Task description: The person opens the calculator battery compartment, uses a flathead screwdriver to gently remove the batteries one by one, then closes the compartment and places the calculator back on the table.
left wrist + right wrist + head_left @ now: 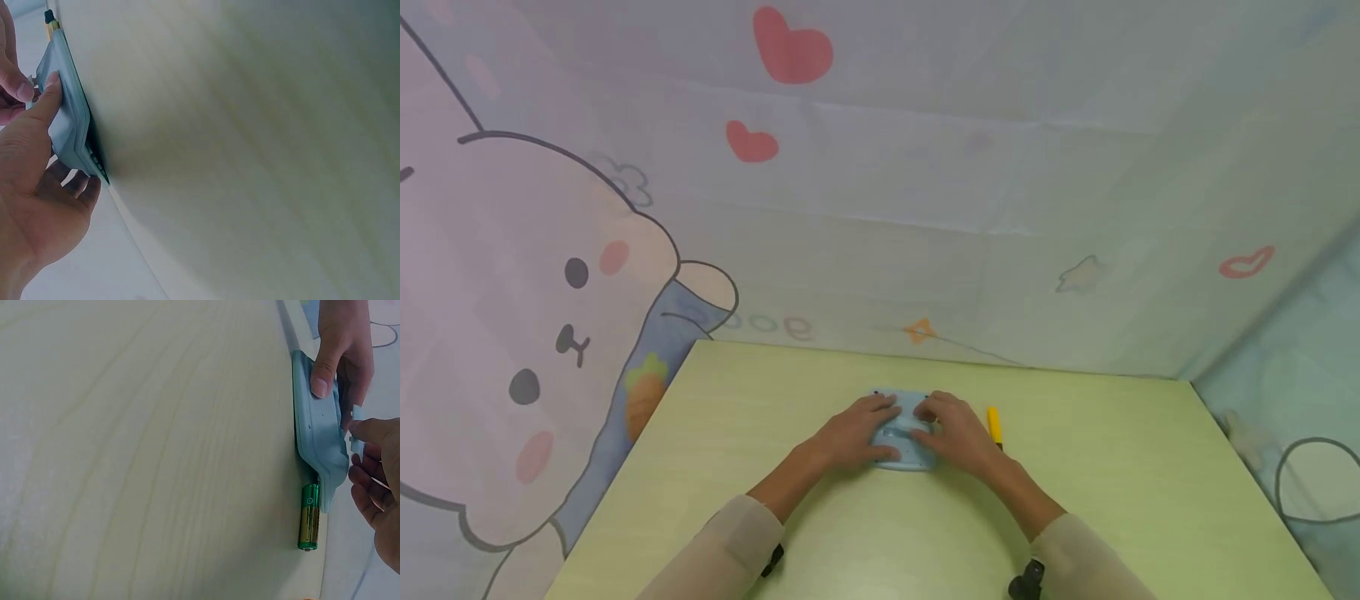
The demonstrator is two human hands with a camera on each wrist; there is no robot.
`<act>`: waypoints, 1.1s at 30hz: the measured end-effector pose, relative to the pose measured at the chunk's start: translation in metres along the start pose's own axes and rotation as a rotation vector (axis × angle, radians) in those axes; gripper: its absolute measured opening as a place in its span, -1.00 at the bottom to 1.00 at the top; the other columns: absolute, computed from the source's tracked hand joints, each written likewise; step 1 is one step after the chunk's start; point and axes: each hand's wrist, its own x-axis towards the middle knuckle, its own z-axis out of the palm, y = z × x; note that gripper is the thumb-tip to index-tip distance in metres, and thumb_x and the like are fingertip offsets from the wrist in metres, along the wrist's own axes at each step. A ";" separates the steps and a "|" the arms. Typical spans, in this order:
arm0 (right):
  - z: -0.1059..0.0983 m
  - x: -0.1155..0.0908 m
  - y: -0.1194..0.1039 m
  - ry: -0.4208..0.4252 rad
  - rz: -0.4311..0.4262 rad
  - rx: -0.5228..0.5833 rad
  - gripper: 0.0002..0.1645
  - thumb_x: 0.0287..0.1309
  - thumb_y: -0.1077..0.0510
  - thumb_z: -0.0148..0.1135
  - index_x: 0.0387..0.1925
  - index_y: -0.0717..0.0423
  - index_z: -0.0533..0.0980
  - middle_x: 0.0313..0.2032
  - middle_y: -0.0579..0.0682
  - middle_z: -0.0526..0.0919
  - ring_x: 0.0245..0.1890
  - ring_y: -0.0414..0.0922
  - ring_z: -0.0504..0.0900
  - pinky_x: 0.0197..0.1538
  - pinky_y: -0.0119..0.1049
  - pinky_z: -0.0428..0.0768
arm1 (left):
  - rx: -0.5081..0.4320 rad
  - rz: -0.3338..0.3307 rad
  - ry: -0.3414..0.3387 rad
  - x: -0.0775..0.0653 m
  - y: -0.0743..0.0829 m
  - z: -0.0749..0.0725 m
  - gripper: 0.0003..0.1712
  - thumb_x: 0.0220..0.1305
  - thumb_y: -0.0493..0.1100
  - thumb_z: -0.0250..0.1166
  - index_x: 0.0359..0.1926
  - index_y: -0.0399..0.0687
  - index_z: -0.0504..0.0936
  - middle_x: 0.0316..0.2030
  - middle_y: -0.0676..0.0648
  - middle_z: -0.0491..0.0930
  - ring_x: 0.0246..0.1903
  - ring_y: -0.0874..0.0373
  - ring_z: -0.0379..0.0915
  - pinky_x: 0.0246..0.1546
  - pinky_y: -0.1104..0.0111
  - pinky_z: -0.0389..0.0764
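A flat light-blue plastic device lies on the table between both hands. My left hand holds its left side, thumb on the upper face and fingers curled at the far edge. My right hand is over the device's right side. Between its thumb and fingers it pinches a small light-blue cover with little tabs, raised off the upper face in the right wrist view. A green and gold battery lies on the table close by the device's right end.
A yellow stick-shaped thing with a dark end lies right of the right hand. The pale wood-grain table meets a printed cloth wall at its back edge. Another cloth hangs at the right.
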 end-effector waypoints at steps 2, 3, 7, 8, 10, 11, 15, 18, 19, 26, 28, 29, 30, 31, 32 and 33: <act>0.001 0.001 0.000 -0.002 0.000 0.001 -0.71 0.17 0.18 0.60 -0.12 0.17 0.70 -0.23 -0.03 0.65 -0.18 -0.10 0.67 -0.07 -0.18 0.70 | 0.000 0.002 -0.001 0.001 -0.001 0.000 -0.11 0.41 0.21 0.41 0.55 -0.17 0.39 0.59 -0.17 0.23 0.59 -0.19 0.07 0.41 -0.05 0.41; 0.001 0.001 0.000 -0.002 -0.001 0.001 -0.72 0.17 0.18 0.60 -0.12 0.17 0.69 -0.23 -0.03 0.65 -0.18 -0.11 0.67 -0.07 -0.18 0.70 | 0.001 0.002 -0.003 0.001 -0.001 0.000 -0.11 0.41 0.21 0.41 0.55 -0.17 0.39 0.59 -0.17 0.23 0.59 -0.19 0.07 0.42 -0.05 0.40; 0.004 0.003 -0.001 -0.005 -0.004 0.002 -0.73 0.18 0.19 0.60 -0.12 0.16 0.69 -0.22 -0.03 0.66 -0.18 -0.10 0.66 -0.07 -0.19 0.69 | 0.006 0.004 -0.002 0.001 -0.003 0.001 -0.11 0.41 0.22 0.41 0.55 -0.15 0.40 0.60 -0.15 0.23 0.60 -0.17 0.06 0.42 -0.05 0.40; 0.004 0.003 -0.002 -0.003 -0.007 0.003 -0.72 0.18 0.19 0.60 -0.12 0.16 0.69 -0.22 -0.03 0.66 -0.18 -0.10 0.66 -0.07 -0.19 0.69 | 0.008 0.004 -0.004 0.001 -0.004 0.001 -0.10 0.41 0.22 0.41 0.56 -0.15 0.39 0.60 -0.15 0.22 0.60 -0.17 0.05 0.42 -0.05 0.40; 0.004 0.004 -0.003 0.000 -0.015 0.002 -0.72 0.18 0.19 0.60 -0.12 0.17 0.69 -0.22 -0.02 0.66 -0.18 -0.10 0.67 -0.07 -0.18 0.69 | 0.005 0.001 -0.004 0.001 -0.004 0.001 -0.10 0.40 0.23 0.41 0.56 -0.14 0.39 0.60 -0.14 0.23 0.60 -0.16 0.05 0.41 -0.06 0.41; 0.005 0.005 -0.004 0.002 -0.020 0.001 -0.72 0.18 0.19 0.60 -0.12 0.17 0.69 -0.22 -0.02 0.66 -0.18 -0.09 0.67 -0.06 -0.17 0.69 | 0.005 0.002 -0.003 0.001 -0.004 0.001 -0.10 0.40 0.23 0.41 0.56 -0.14 0.39 0.60 -0.15 0.23 0.60 -0.17 0.06 0.40 -0.07 0.42; 0.004 0.006 -0.007 0.002 -0.025 -0.013 -0.72 0.18 0.18 0.60 -0.12 0.17 0.70 -0.22 -0.04 0.66 -0.18 -0.09 0.66 -0.05 -0.16 0.68 | 0.001 -0.009 -0.011 0.001 -0.003 -0.001 -0.10 0.40 0.25 0.40 0.57 -0.11 0.39 0.60 -0.13 0.22 0.60 -0.16 0.05 0.41 -0.06 0.41; 0.005 0.006 -0.008 -0.001 -0.033 -0.022 -0.71 0.18 0.18 0.60 -0.11 0.18 0.70 -0.22 -0.03 0.66 -0.17 -0.09 0.66 -0.05 -0.16 0.68 | -0.001 -0.014 -0.014 0.001 -0.003 -0.001 -0.09 0.40 0.26 0.40 0.57 -0.09 0.38 0.61 -0.12 0.21 0.61 -0.16 0.04 0.42 -0.05 0.40; 0.006 0.006 -0.009 -0.003 -0.036 -0.024 -0.71 0.18 0.18 0.60 -0.11 0.19 0.70 -0.22 -0.03 0.66 -0.17 -0.09 0.66 -0.05 -0.16 0.68 | 0.000 -0.013 -0.013 0.001 -0.003 -0.001 -0.09 0.40 0.26 0.40 0.57 -0.09 0.38 0.61 -0.12 0.21 0.61 -0.16 0.04 0.42 -0.05 0.40; 0.008 0.007 -0.010 -0.004 -0.054 -0.048 -0.72 0.18 0.18 0.60 -0.13 0.17 0.69 -0.22 -0.05 0.65 -0.16 -0.10 0.64 -0.03 -0.15 0.67 | -0.017 0.002 -0.006 0.001 -0.005 0.000 -0.11 0.40 0.22 0.42 0.56 -0.13 0.40 0.60 -0.15 0.24 0.59 -0.20 0.06 0.41 -0.08 0.40; 0.008 0.007 -0.012 -0.008 -0.053 -0.061 -0.72 0.18 0.18 0.59 -0.13 0.17 0.69 -0.21 -0.05 0.65 -0.15 -0.10 0.63 -0.01 -0.14 0.66 | -0.018 0.004 -0.007 0.001 -0.005 0.000 -0.11 0.40 0.22 0.42 0.56 -0.13 0.40 0.60 -0.15 0.24 0.60 -0.20 0.06 0.40 -0.08 0.41; 0.009 0.007 -0.012 -0.009 -0.055 -0.065 -0.72 0.18 0.18 0.59 -0.13 0.17 0.69 -0.21 -0.05 0.64 -0.15 -0.10 0.62 -0.01 -0.14 0.66 | -0.016 0.005 -0.006 0.001 -0.005 0.000 -0.11 0.40 0.21 0.42 0.56 -0.13 0.40 0.59 -0.15 0.24 0.59 -0.20 0.07 0.39 -0.09 0.42; 0.009 0.007 -0.013 -0.010 -0.058 -0.067 -0.72 0.19 0.18 0.59 -0.13 0.17 0.69 -0.21 -0.05 0.64 -0.15 -0.10 0.62 0.00 -0.13 0.66 | -0.013 0.004 -0.008 0.001 -0.005 0.000 -0.11 0.41 0.22 0.41 0.56 -0.12 0.40 0.60 -0.14 0.24 0.59 -0.19 0.07 0.39 -0.08 0.43; 0.009 0.007 -0.013 -0.012 -0.059 -0.068 -0.73 0.19 0.18 0.59 -0.13 0.18 0.69 -0.21 -0.05 0.64 -0.15 -0.10 0.62 0.00 -0.13 0.66 | -0.010 0.002 -0.011 0.001 -0.005 0.000 -0.11 0.41 0.23 0.41 0.56 -0.11 0.39 0.60 -0.14 0.23 0.60 -0.18 0.06 0.39 -0.08 0.43; 0.009 0.007 -0.013 -0.013 -0.060 -0.066 -0.72 0.19 0.19 0.59 -0.13 0.18 0.69 -0.21 -0.04 0.64 -0.15 -0.09 0.62 0.00 -0.13 0.66 | -0.008 0.001 -0.013 0.000 -0.005 0.001 -0.11 0.41 0.23 0.40 0.56 -0.11 0.39 0.60 -0.14 0.23 0.60 -0.18 0.06 0.39 -0.08 0.43; 0.009 0.007 -0.013 -0.016 -0.058 -0.066 -0.72 0.19 0.19 0.59 -0.12 0.19 0.69 -0.21 -0.04 0.64 -0.14 -0.10 0.61 0.00 -0.13 0.66 | -0.011 0.000 -0.013 0.000 -0.005 0.001 -0.11 0.40 0.24 0.41 0.56 -0.11 0.40 0.60 -0.14 0.23 0.60 -0.18 0.06 0.38 -0.08 0.43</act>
